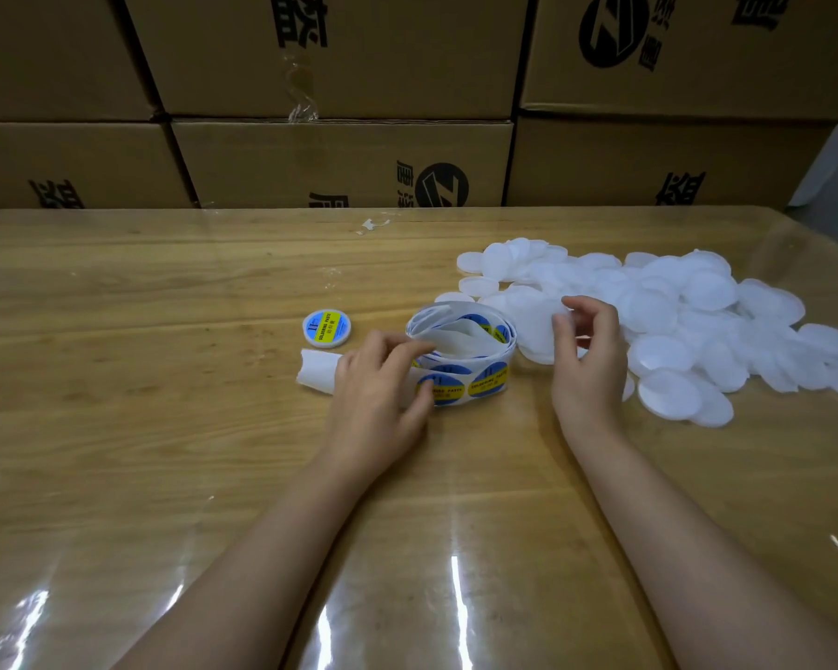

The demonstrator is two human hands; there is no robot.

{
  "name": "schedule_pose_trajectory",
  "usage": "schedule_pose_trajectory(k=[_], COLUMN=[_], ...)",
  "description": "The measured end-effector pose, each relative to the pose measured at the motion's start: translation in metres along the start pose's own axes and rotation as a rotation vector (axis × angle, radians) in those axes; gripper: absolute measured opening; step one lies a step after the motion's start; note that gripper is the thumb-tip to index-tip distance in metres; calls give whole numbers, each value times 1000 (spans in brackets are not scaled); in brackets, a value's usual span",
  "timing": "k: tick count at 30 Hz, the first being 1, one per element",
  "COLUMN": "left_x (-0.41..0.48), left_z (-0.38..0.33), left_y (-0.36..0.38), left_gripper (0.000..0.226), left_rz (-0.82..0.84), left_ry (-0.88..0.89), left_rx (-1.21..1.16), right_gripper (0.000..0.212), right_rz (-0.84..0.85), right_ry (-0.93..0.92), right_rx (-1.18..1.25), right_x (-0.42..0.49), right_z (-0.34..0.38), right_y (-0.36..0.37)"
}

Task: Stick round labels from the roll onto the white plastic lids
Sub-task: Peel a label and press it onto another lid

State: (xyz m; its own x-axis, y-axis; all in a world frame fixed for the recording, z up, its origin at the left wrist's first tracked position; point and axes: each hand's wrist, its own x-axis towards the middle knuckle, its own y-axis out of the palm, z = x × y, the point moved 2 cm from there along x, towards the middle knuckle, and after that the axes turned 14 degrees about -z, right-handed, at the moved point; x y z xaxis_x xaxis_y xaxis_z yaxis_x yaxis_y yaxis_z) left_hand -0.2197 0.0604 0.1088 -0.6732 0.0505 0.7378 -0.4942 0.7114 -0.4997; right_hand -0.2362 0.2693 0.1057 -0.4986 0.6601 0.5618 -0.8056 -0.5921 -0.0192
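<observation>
A loose roll of round blue-and-yellow labels (pixel 470 350) lies on the table's middle. My left hand (pixel 378 389) rests on its near left side, thumb pressing a label, fingers over the white backing strip (pixel 316 370) that trails off left. My right hand (pixel 589 360) holds a white plastic lid (pixel 535 326) by its edge, just right of the roll. A big heap of white lids (pixel 673 307) spreads to the right. One lid with a label stuck on it (pixel 327 328) sits alone left of the roll.
The wooden table (pixel 165 427) is covered with a shiny clear sheet. Stacked cardboard boxes (pixel 339 162) form a wall along its far edge. A small scrap of white backing (pixel 371 225) lies near the far edge.
</observation>
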Motion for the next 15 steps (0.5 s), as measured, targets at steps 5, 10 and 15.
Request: schedule_pose_trajectory(k=[5,10,15], left_x=[0,0,0], left_z=[-1,-3,-1], left_y=[-3,-3,-4], left_gripper=[33,38,38], left_rz=[-18,33,17], left_ry=[-53,-70,-86], left_rx=[-102,-168,-201], right_gripper=[13,18,19], right_rz=[-6,143,380], right_ry=[-26,-168,-357], right_rx=[102,179,205], right_x=[-8,-33,-58], right_z=[10,31,46], right_y=[0,5,13])
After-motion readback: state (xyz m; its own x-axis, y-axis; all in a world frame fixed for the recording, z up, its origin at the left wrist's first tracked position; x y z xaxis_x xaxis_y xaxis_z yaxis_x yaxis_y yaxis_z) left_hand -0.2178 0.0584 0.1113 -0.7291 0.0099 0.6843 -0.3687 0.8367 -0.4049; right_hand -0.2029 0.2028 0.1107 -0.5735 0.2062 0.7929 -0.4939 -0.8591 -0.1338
